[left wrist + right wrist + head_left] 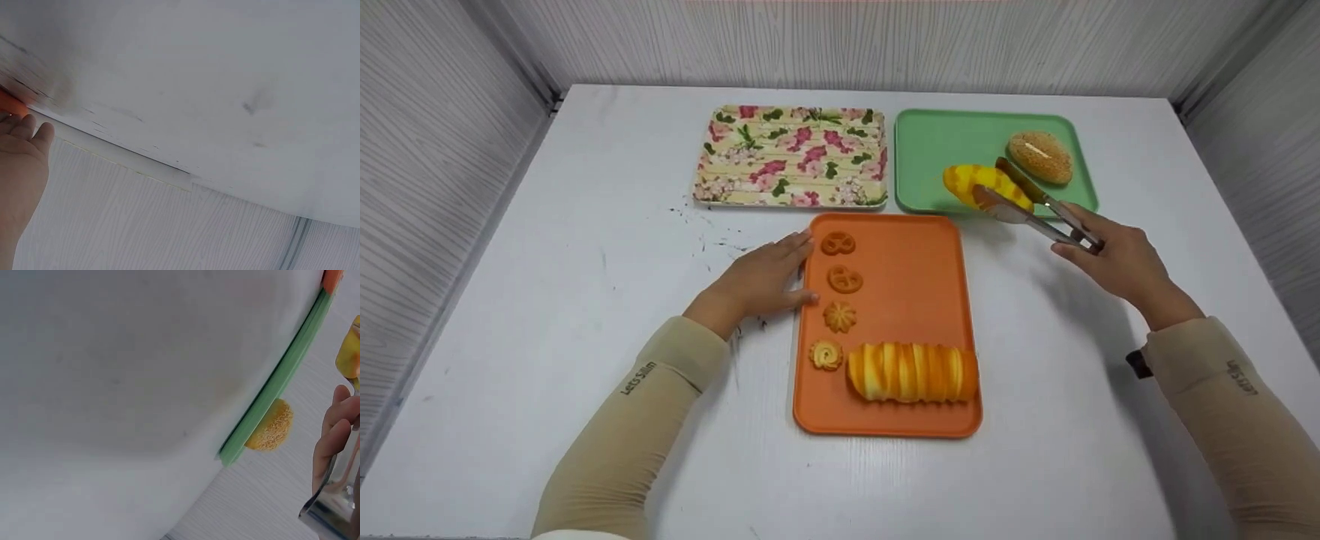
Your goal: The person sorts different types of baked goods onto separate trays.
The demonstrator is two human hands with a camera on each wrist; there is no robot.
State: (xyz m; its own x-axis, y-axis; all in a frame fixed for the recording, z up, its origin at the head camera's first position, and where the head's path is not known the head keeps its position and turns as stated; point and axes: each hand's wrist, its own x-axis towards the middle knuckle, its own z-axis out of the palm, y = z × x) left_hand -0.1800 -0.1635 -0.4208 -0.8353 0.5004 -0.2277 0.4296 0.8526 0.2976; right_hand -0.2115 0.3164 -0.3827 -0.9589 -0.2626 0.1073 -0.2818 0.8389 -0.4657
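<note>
My right hand (1125, 259) grips a pair of metal tongs (1072, 232). Between the tongs' tips is a small yellow striped bread roll (979, 184), held above the front edge of the green tray (945, 135). A sesame bun (1040, 157) lies on that tray's right side. My left hand (761, 277) rests with its fingers extended at the left edge of the orange tray (904, 292). On the orange tray sit a large striped loaf (915, 373) and a column of several cookies, among them a pretzel-shaped one (838, 243). The right wrist view shows the tongs' rounded metal end (332, 512).
A flower-patterned tray (791, 157) lies at the back left, beside the green tray. All the trays stand on a white table (585, 262) with dark scuffs near the left hand. Pale wood-grain panels (855, 45) enclose the table's back and sides.
</note>
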